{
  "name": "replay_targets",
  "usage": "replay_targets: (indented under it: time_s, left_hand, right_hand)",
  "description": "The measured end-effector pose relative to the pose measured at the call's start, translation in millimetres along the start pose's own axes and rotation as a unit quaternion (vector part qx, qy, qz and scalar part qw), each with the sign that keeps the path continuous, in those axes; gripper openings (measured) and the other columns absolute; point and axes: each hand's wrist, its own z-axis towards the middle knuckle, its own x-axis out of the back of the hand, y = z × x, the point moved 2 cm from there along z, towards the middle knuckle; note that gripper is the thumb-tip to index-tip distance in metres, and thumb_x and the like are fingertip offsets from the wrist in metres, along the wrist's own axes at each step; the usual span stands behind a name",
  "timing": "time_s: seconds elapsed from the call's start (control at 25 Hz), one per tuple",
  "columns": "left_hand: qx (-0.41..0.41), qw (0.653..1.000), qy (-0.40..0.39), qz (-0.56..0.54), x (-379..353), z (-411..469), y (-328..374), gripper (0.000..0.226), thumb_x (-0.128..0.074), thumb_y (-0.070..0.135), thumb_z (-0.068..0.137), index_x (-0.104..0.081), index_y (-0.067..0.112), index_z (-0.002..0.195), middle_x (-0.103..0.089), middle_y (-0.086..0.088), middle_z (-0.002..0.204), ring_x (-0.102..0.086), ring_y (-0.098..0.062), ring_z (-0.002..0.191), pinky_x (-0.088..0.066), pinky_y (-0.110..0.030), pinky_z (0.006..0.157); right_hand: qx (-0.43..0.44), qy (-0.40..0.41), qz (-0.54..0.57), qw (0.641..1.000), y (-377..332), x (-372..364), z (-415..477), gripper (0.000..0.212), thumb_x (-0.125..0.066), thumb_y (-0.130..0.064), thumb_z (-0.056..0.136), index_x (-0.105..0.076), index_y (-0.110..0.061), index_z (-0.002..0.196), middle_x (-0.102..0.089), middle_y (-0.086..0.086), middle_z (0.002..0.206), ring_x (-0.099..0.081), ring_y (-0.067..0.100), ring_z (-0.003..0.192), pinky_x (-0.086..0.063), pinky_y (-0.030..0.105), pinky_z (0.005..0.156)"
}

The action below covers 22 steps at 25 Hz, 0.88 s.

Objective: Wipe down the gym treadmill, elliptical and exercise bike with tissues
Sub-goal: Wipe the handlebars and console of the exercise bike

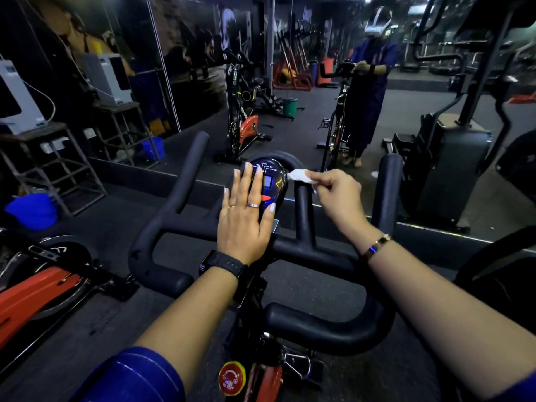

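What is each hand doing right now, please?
Left hand: open, fingers flat on the black oval bike console.
Right hand: pinching a crumpled white tissue at the console's right edge.

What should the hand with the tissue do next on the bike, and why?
Probably slide the tissue left over the screen of the console. The right hand pinches it at the console's upper right edge, while the left hand lies flat on its left side, leaving the screen bare.
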Motion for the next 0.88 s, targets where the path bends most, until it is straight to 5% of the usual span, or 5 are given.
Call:
replay_targets:
  time_s: [0.08,0.28,0.56,0.76,0.88]
  left_hand:
    - [0.0,1.0,0.003,0.002,0,0,0,0.068,-0.031,0.042,0.097,-0.007,0.018,0.156,-0.001,0.0,0.164,0.005,-0.014,0.15,-0.009,-0.046,0.121]
    - [0.003,1.0,0.005,0.009,-1,0,1,0.068,-0.03,0.042,0.096,-0.011,0.017,0.156,-0.002,-0.001,0.164,0.007,-0.012,0.148,-0.005,-0.044,0.12]
    - [-0.006,1.0,0.007,0.007,-1,-1,-1,0.066,-0.028,0.041,0.098,-0.008,0.017,0.156,0.003,0.003,0.162,0.009,-0.012,0.148,-0.004,-0.043,0.12]
    - [-0.002,1.0,0.001,0.007,0,0,1,0.066,-0.027,0.042,0.098,-0.008,0.019,0.156,0.002,0.003,0.163,0.01,-0.009,0.148,-0.002,-0.042,0.12]
    - [-0.001,1.0,-0.004,0.006,1,0,2,0.066,-0.027,0.043,0.098,-0.009,0.019,0.156,-0.001,0.0,0.164,0.004,-0.015,0.15,-0.004,-0.043,0.12]
  right_hand:
    - [-0.002,0.007,-0.019,1.0,0,2,-21,0.034,-0.056,0.006,0.087,-0.073,-0.011,0.11,-0.07,0.008,0.105,-0.063,0.019,0.097,-0.031,-0.003,0.079]
    - [0.016,-0.013,-0.12,0.993,-11,4,-67,0.038,-0.054,0.004,0.086,-0.071,-0.013,0.116,-0.066,0.015,0.105,-0.062,0.036,0.098,-0.048,0.038,0.089]
    - [0.041,-0.247,-0.276,0.928,-43,36,-92,0.032,-0.055,-0.01,0.087,-0.072,-0.024,0.11,-0.065,0.005,0.111,-0.06,0.028,0.105,-0.045,0.032,0.084]
    - [0.118,-0.113,-0.244,0.956,-57,30,-26,0.031,-0.057,-0.003,0.081,-0.076,-0.016,0.1,-0.071,0.01,0.101,-0.06,0.034,0.099,-0.042,0.033,0.089]
    - [0.18,-0.152,-0.298,0.925,-41,3,-46,0.019,-0.058,-0.005,0.084,-0.076,-0.012,0.088,-0.062,0.006,0.094,-0.051,0.03,0.091,-0.046,0.04,0.077]
